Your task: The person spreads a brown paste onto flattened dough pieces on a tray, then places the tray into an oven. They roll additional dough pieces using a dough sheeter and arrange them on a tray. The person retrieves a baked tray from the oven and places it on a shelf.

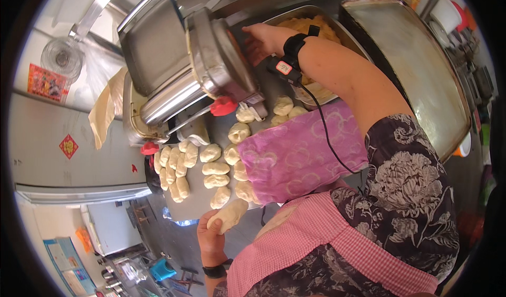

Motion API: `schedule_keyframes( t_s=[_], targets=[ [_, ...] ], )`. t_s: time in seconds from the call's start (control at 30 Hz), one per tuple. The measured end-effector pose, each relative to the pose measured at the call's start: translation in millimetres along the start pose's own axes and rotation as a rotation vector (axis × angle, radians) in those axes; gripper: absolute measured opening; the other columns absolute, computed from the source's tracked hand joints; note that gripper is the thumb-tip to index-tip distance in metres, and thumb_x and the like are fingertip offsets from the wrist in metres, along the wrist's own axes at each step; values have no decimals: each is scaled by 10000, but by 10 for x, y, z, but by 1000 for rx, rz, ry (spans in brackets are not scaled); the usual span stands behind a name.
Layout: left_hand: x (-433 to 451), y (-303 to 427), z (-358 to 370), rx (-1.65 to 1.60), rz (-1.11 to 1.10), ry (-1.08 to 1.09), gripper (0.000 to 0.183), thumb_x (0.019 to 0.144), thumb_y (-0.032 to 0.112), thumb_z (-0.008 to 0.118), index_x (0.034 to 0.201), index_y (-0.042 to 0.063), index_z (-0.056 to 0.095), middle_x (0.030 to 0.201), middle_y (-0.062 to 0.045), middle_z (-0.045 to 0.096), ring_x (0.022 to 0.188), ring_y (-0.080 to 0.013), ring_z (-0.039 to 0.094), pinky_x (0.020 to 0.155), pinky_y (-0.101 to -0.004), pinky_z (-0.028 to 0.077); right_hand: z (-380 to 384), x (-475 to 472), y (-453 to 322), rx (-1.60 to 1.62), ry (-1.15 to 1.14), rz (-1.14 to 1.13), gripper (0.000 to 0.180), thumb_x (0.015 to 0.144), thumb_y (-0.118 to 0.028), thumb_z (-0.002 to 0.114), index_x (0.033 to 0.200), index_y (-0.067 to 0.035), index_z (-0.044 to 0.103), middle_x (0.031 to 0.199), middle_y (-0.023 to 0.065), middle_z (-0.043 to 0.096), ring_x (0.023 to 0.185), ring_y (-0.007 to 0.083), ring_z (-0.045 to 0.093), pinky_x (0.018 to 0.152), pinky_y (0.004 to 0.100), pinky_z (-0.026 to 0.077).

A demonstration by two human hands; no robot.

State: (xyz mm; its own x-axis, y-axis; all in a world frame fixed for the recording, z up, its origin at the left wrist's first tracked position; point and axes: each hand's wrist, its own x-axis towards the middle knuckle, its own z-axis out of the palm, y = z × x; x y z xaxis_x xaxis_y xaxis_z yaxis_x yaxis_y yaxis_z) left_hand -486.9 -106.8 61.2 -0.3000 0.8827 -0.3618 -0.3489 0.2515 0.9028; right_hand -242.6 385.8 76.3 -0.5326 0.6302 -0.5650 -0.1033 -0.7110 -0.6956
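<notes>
My left hand (212, 235) grips a flattened oval of dough (229, 216) just off the front edge of the worktop. My right hand (261, 43) reaches to the far side of a stainless-steel dough sheeter (174, 95), close to its side housing. Its fingers are bent and slightly apart, and nothing shows in them; whether they touch the machine I cannot tell. Small dough rolls (174, 166) lie in rows below the machine. Plumper dough pieces (215, 168) lie beside them, some partly under a purple patterned cloth (300, 150).
Beyond the cloth, a metal tray (357, 46) holds a yellowish-brown crumbly mass (320, 26). A large baking tray (419, 67) lies at the right. The sheeter's lever ends in a red knob (223, 106) above the dough. A black cable (326, 131) hangs from my right wrist across the cloth.
</notes>
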Motion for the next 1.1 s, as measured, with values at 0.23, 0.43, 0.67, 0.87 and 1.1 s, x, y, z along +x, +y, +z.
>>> schedule_keyframes(
  t_s=[0.23, 0.43, 0.67, 0.87, 1.1],
  targets=[
    [-57, -21, -95, -28, 22, 47, 342, 827, 146, 692, 1105, -13, 573, 1003, -133, 643, 801, -206, 620, 649, -296, 514, -147, 604, -40, -45, -187, 81, 781, 938, -536, 367, 1471, -15, 135, 1524, 244, 95, 1384, 472, 92, 1027, 693, 173],
    [-23, 9, -145, -13, 16, 22, 351, 828, 152, 675, 1113, -19, 563, 1009, -135, 631, 821, -210, 620, 652, -301, 515, -49, 388, -39, -214, -100, -2, 673, 946, -557, 305, 1392, -57, 365, 1430, 216, 367, 1329, 444, 286, 1009, 702, 179],
    [115, 133, -40, -37, -42, -8, 316, 828, 51, 653, 1125, -25, 577, 1028, -98, 622, 935, -166, 596, 812, -286, 489, 57, 136, 84, -485, -19, -310, 460, 936, -428, 403, 1170, -72, 577, 1087, 121, 644, 1007, 278, 604, 868, 500, 471],
    [226, 419, 108, -126, 41, -201, 411, 830, 189, 700, 1165, 2, 555, 1123, -131, 618, 1003, -233, 614, 833, -336, 509, 119, -53, -245, -64, 90, -449, 382, 932, -309, 484, 1201, -46, 550, 1153, 127, 613, 1047, 265, 588, 932, 423, 454],
    [421, 713, 247, -295, 53, -485, 436, 891, 285, 614, 1211, -3, 539, 1113, -107, 617, 1021, -214, 597, 886, -324, 470, 788, -1729, 289, -217, -373, -939, 321, 935, -181, 508, 1206, -11, 535, 1144, 159, 618, 1041, 231, 603, 923, 361, 474]
  ],
)
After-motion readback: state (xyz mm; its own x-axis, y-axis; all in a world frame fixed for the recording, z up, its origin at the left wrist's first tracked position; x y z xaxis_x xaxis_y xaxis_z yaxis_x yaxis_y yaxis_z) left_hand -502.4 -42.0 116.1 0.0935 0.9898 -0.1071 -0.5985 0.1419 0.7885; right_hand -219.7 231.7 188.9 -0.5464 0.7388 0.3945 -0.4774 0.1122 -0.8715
